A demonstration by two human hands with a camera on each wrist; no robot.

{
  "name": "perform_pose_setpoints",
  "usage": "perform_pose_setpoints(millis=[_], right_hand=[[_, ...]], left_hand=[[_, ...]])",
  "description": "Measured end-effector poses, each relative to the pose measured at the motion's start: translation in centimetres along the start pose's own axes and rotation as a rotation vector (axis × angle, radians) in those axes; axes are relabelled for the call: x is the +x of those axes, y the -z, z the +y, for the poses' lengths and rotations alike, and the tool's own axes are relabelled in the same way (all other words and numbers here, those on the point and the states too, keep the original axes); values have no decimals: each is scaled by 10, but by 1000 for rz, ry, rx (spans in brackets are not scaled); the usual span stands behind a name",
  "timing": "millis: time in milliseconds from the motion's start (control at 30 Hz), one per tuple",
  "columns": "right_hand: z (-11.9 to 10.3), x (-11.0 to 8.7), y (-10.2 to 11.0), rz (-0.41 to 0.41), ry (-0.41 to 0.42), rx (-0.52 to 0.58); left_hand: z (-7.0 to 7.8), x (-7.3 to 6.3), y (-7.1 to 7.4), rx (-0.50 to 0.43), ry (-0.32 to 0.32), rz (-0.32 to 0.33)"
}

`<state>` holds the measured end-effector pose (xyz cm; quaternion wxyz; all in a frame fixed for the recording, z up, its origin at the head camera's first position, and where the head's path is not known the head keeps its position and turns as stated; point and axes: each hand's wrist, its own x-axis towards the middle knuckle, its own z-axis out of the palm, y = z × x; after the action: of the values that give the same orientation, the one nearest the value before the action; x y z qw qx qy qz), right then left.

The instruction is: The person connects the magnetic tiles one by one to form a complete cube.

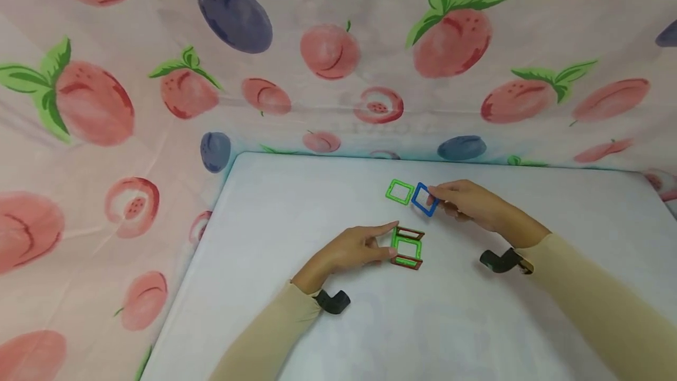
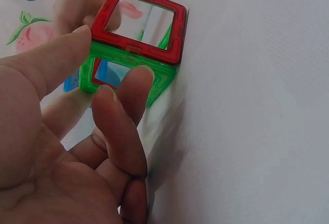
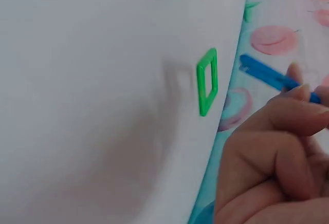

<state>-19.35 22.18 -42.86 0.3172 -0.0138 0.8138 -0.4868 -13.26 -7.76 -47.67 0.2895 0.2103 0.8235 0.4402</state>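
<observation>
My left hand (image 1: 349, 248) holds a small box-like build of square magnetic tiles (image 1: 407, 264) between thumb and forefinger. The left wrist view shows a red tile frame (image 2: 180, 34) joined to a green one (image 2: 118, 54), with the fingertips at their edges. Farther back, my right hand (image 1: 471, 201) pinches a blue square magnetic tile (image 1: 422, 209) by one side. That blue tile (image 3: 267, 75) appears almost edge-on and raised in the right wrist view. Beside it, a loose green square tile (image 1: 397, 200) lies flat on the white table.
The white tabletop (image 1: 264, 204) runs back to a fruit-printed cloth (image 1: 328, 104), which also hangs along the left side. A black wrist camera mount (image 1: 333, 302) sits at the left cuff, another mount (image 1: 499, 261) at the right.
</observation>
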Motion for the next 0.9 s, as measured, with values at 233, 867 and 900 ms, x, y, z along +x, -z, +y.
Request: perform_pose_setpoints(millis=[233, 867, 900], right_hand=[[31, -30, -17, -42, -11, 38], [45, -51, -64, -197, 88, 149], [45, -51, -65, -195, 88, 150]], left_hand=[[0, -5, 0, -7, -5, 1], [-1, -3, 0, -17, -22, -17], [-1, -3, 0, -17, -26, -18]])
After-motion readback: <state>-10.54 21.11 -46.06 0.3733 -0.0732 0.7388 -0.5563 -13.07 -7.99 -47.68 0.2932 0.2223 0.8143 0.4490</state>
